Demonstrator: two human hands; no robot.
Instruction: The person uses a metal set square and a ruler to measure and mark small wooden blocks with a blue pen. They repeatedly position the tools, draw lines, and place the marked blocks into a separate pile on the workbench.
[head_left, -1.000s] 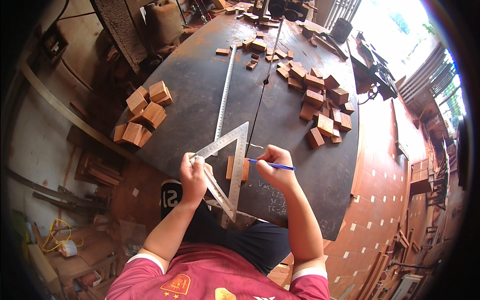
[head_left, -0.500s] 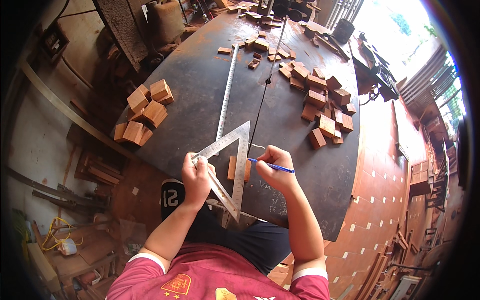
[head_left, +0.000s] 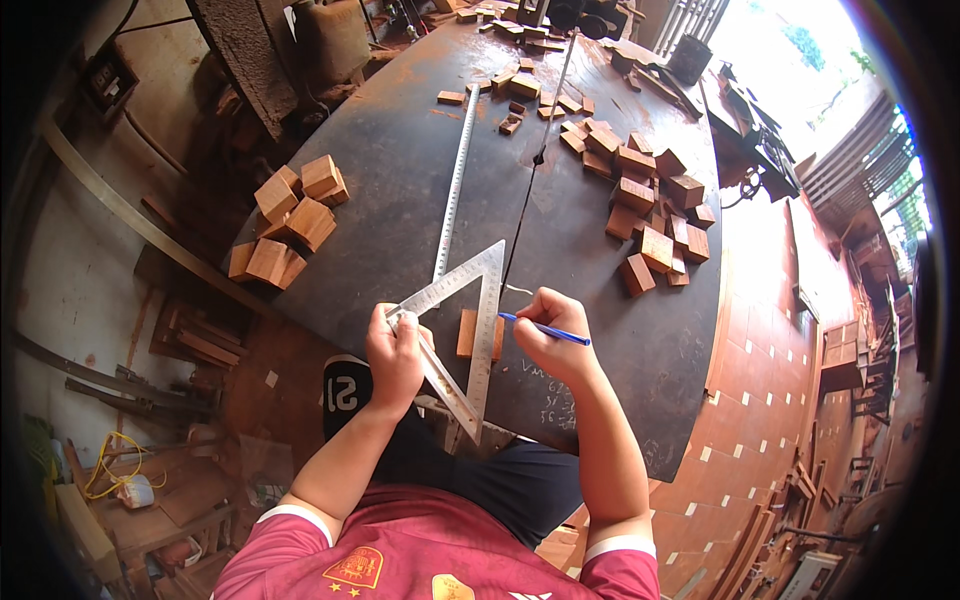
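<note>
My left hand is closed on one corner of a silver triangular set square. One edge of the square lies across a small wooden block near the table's front edge, and the block shows on both sides of that edge. In my right hand a blue pen is pinched, its tip pointing left at the square's edge by the block. Whether the tip touches the wood I cannot tell. A long steel ruler lies on the table beyond the square.
The dark tabletop has a long slot running away from me. A pile of wooden blocks is at the right, a smaller pile at the left, and more blocks lie at the far end. Chalk writing marks the near surface.
Almost nothing differs. The view has shifted very slightly; both hands keep the square and the pen at the block.
</note>
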